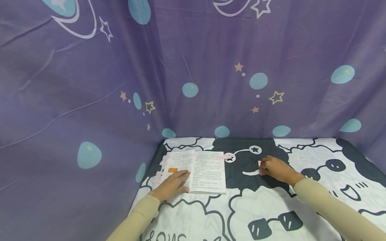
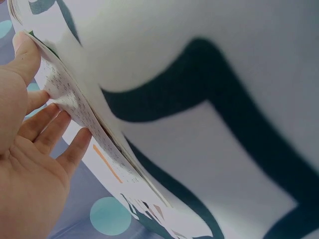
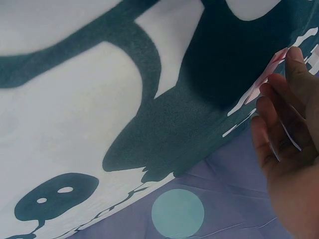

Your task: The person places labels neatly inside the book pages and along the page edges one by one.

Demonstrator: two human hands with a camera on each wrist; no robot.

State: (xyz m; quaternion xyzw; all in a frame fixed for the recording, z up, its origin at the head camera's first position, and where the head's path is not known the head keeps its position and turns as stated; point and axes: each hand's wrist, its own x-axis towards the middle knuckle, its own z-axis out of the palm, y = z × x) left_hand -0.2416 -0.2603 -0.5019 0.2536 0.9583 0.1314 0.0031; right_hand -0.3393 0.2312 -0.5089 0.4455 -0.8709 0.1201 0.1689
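Rests straight-fingered left hand (image 1: 172, 185) on a spread white paper book (image 1: 208, 174), pinching a pink paper slip (image 3: 270, 69) in right hand (image 1: 275, 170).

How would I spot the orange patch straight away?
Find the open book on the black-and-white patterned cloth. On its left page, just beyond the left hand, sits a small orange patch. Its colour sets it apart: the strips along the book's edges are pale pink.

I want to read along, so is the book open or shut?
Open: in the head view, the book shows two facing printed pages, with the left hand resting on it.
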